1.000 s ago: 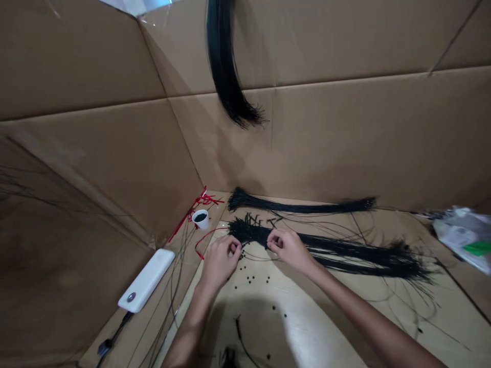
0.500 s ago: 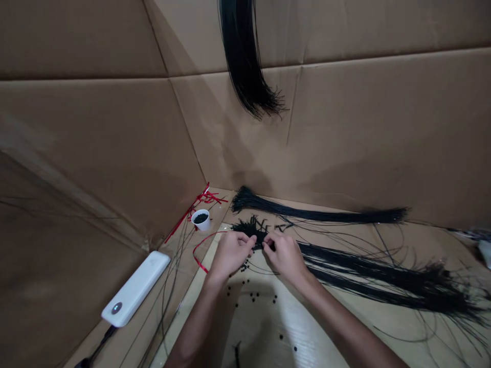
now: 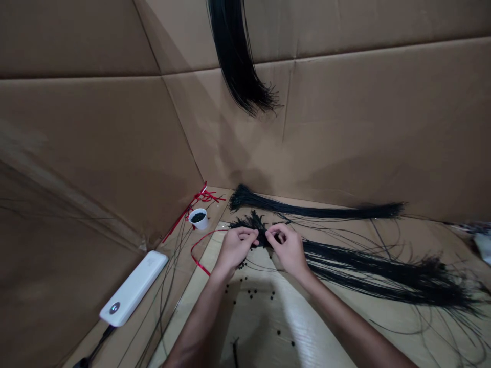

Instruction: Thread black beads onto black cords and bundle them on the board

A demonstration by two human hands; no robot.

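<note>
My left hand (image 3: 238,249) and my right hand (image 3: 287,250) face each other over the near end of a bundle of thin black cords (image 3: 360,267). Thumb and fingers of each are pinched together. Whatever lies between the fingertips is too small and dark to make out against the black cords. From beneath my right hand, the bundle stretches right across the pale board (image 3: 326,317). Several small black beads (image 3: 251,294) are scattered on the board below my hands. A white cup (image 3: 204,224) with small black pieces in it stands to the left.
Behind lies a second black cord bundle (image 3: 326,210); another bundle (image 3: 233,56) hangs against the cardboard wall (image 3: 364,112). Red ribbon scraps (image 3: 209,196) lie in the corner, and a red ribbon (image 3: 195,255) curves left of my hands. A white power bank (image 3: 134,289) with a cable is at left.
My hands remain at the cord bundle's end. My right hand's fingers have shifted slightly and are more curled, a little apart from the left. The whole view has moved slightly.
</note>
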